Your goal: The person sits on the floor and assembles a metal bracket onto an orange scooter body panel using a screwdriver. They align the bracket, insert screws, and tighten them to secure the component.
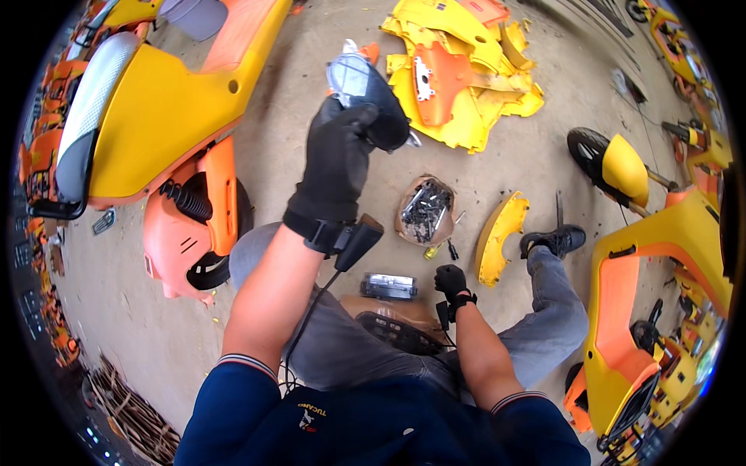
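Note:
My left hand [336, 159], in a black glove, is raised in front of me, its fingers wrapped round a lamp [353, 78] with a clear, shiny face and a dark housing. My right hand [451, 283], also gloved in black, is closed low between my knees. Whatever its fingers may hold is hidden. A rectangular clear-faced lamp [388, 286] lies to the left of the right hand. Ahead of that hand stands an open brown container [426, 210] of screws and small dark parts. A curved yellow panel [497, 241] rests to its right.
Yellow and orange body panels [466, 74] are heaped on the floor ahead. A yellow scooter [163, 109] stands close on my left, another yellow scooter [622, 272] on my right. A grey bucket [194, 17] sits far left. Sticks [132, 412] are piled at the lower left.

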`<state>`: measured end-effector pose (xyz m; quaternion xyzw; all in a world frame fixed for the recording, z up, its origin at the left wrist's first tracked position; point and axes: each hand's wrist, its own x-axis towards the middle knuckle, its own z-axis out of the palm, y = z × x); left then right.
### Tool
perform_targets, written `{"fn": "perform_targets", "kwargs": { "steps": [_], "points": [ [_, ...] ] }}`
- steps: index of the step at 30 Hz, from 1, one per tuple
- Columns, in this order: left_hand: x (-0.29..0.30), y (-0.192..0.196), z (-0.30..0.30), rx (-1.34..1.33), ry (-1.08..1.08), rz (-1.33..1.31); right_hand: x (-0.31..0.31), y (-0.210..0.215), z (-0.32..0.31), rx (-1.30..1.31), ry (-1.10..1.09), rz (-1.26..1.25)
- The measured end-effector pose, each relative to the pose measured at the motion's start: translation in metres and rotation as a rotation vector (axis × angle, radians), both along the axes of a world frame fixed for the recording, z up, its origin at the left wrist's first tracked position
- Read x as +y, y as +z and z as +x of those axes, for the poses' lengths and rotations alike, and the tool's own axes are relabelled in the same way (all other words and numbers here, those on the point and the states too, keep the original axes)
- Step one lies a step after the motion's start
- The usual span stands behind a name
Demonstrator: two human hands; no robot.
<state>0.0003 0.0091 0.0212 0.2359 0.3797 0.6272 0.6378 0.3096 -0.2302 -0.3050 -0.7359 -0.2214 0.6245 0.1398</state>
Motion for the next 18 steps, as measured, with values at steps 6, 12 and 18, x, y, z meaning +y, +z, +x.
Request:
{"fn": "perform_targets", "kwargs": {
  "steps": [6,12,18],
  "points": [
    [0.004,-0.011,-0.024,-0.052,0.148,0.141,-0.003,-0.008,0.005,0.003,-0.007,0.011],
    [0.007,-0.016,-0.033,-0.038,0.264,0.069,0.009,-0.006,0.006,0.103,-0.075,-0.015],
    [0.001,-0.022,-0.009,0.061,-0.127,0.01,0.021,-0.004,0.011,0.084,-0.108,0.072]
  ]
}}
